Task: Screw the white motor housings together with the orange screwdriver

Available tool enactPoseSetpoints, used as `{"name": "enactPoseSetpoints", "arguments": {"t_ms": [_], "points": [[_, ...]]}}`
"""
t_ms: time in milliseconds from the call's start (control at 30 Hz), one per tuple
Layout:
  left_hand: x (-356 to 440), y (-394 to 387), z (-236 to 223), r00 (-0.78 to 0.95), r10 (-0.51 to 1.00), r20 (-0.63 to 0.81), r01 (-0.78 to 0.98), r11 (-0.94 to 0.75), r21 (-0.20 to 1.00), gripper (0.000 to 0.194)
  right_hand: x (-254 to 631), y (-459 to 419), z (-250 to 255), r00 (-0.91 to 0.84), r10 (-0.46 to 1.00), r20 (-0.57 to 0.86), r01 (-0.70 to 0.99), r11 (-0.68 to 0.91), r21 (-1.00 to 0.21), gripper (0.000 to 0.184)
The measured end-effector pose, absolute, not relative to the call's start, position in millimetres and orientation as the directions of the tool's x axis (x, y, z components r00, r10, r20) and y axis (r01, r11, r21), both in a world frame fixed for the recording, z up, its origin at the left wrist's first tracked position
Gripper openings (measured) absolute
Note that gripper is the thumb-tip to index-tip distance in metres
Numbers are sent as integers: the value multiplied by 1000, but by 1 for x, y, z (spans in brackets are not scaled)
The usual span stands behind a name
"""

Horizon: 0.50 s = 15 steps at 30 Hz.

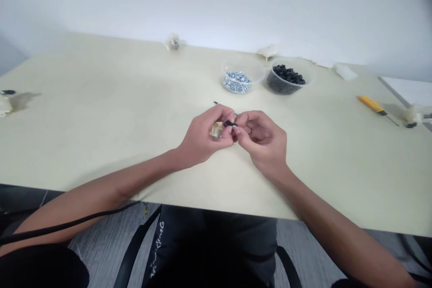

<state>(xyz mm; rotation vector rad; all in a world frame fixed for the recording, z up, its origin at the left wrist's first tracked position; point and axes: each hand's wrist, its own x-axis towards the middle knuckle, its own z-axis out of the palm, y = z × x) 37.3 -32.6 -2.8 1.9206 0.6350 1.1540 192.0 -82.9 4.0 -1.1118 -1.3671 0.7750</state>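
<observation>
on a pale table [101, 99] against a white wall [209, 4], both hands (left [207, 137], right [266, 141]) pinch a small black piece [229, 123].

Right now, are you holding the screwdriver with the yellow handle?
No, the screwdriver lies on the table, while the left hand and right hand meet at a small black piece.

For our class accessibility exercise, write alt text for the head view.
Two bare hands, left and right, pinch a small black part above a cream table. Behind stand tubs of silvery pieces and black pieces; a yellow-handled screwdriver lies right.
</observation>
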Motion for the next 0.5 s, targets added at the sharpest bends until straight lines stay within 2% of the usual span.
{"name": "enactPoseSetpoints", "arguments": {"t_ms": [133,267,333,500], "points": [[36,-29,1,452,696,557,93,-658,747,17,192,-80,4,100,927,363,134,349,-928,9],[34,-19,6,451,524,722,172,-845,507,18,193,-73,5,111,925,363,60,359,-932,8],[32,-15,7,449,465,763,182,-883,431,17,195,-70,5,99,932,348,40,345,-938,9],[30,-15,5,468,531,706,165,-838,520,11,200,-68,6,40,936,349,9,349,-937,11]]}}
